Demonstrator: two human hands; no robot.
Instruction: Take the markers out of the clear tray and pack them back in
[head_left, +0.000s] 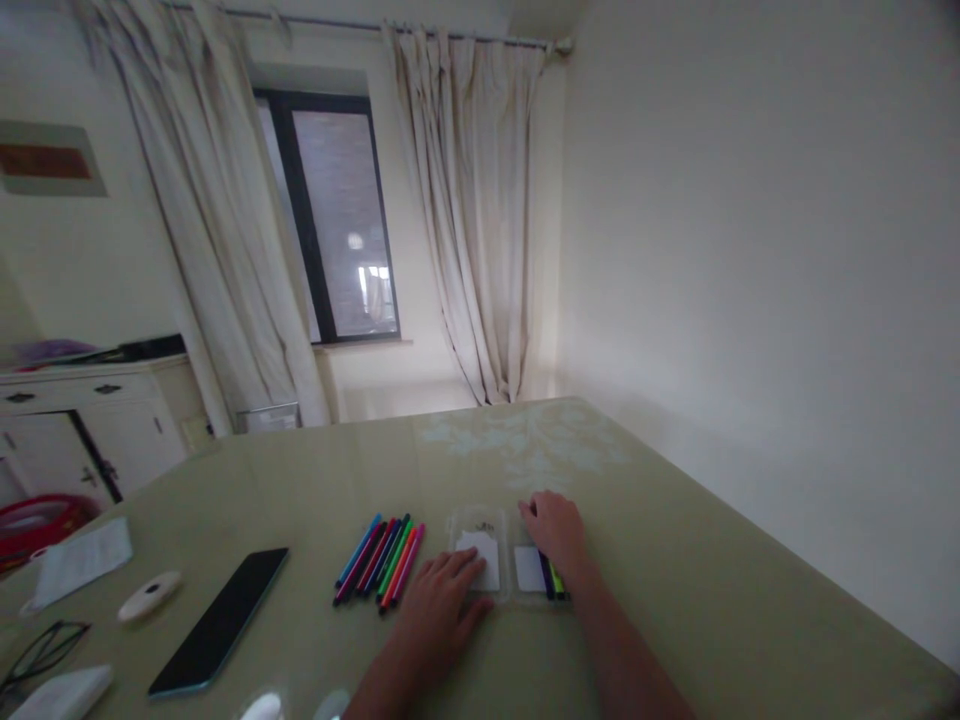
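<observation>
A clear plastic case [503, 585] lies unfolded on the table, with white paper [486, 560] in its left half. My left hand [439, 600] rests at that half's near left corner, fingers stretched over the edge and thumb apart. Over the right half is my right hand [556, 525], its fingers curled at the far side; what they hold, if anything, is hidden. Beneath that wrist a few markers [556, 580], dark and yellow-green, lie in the case beside a white card [529, 568]. Left of the case, several coloured markers [382, 560] lie side by side.
A dark phone [221, 620] lies on the glossy table [360, 470] at left. Near it are a white oval object [150, 596], eyeglasses [49, 648], a white box-like object [67, 692] and a paper packet [84, 562]. The wall [765, 300] runs along the table's right side.
</observation>
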